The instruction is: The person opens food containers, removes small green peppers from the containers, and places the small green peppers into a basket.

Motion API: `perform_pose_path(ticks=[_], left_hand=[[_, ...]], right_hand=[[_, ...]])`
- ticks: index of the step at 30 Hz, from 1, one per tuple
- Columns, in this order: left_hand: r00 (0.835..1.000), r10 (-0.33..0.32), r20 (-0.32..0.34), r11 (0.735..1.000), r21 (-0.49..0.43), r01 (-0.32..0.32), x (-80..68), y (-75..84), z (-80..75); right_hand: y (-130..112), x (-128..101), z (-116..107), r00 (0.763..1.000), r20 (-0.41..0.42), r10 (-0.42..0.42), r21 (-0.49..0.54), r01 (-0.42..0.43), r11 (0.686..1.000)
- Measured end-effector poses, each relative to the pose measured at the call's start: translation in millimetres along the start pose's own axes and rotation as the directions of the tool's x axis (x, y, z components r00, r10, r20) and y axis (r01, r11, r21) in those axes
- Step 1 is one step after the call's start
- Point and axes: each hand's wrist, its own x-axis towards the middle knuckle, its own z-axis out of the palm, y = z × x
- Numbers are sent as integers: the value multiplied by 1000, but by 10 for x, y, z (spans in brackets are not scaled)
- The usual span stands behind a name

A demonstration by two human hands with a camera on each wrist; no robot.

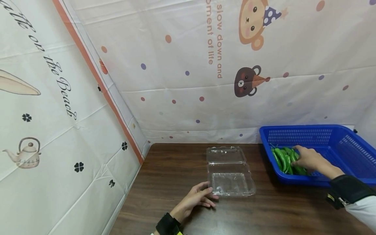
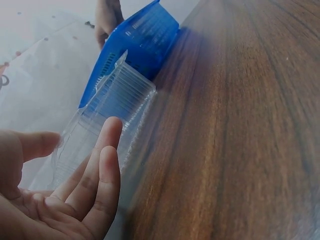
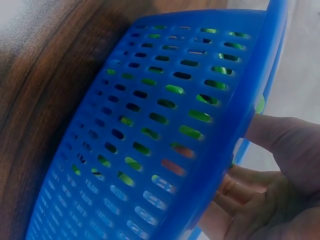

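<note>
The right hand's fingers (image 1: 296,150) are down among the green peppers (image 1: 283,159) heaped at the near-left corner of the blue basket (image 1: 337,137). They curl over the pile, but whether they have closed on a pepper cannot be told; the right wrist view shows only bent fingers (image 3: 240,187) behind the basket's slotted wall (image 3: 165,130), with green showing through the slots. The right hand (image 1: 308,160) reaches over the basket's front rim.

The left hand's fingers (image 2: 97,170) are straight and relaxed, their tips resting against the near-left corner of the clear clamshell box (image 1: 230,182), which lies open on the bench (image 1: 182,163) with its lid (image 1: 225,154) folded back toward the wall. The left hand (image 1: 195,199) lies on the bench beside the box and grips nothing.

The step in hand looks like picking peppers from the basket while the box is steadied. The next move would call for a firm hold on a pepper, a lift clear of the rim, and a carry leftward over the open tray, with the left fingers staying to keep the light box from sliding.
</note>
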Motion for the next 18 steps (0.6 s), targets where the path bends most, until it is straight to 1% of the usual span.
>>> perform_pose_path(ticks=[8,12,18], left_hand=[[1000,5,1,1000,1,-5,-10,4,-6],[1000,-2,17,1000,-4,2,-17,4,-2],[1000,-4,28,1000,-3,4,-7,12,1]], right_hand=[[23,-18,26,1000,17,1,-65,0,998],[40,-26,26,1000,14,-12,-94,13,996],[72,-33,25,1000,-1,-1,-104,1,995]])
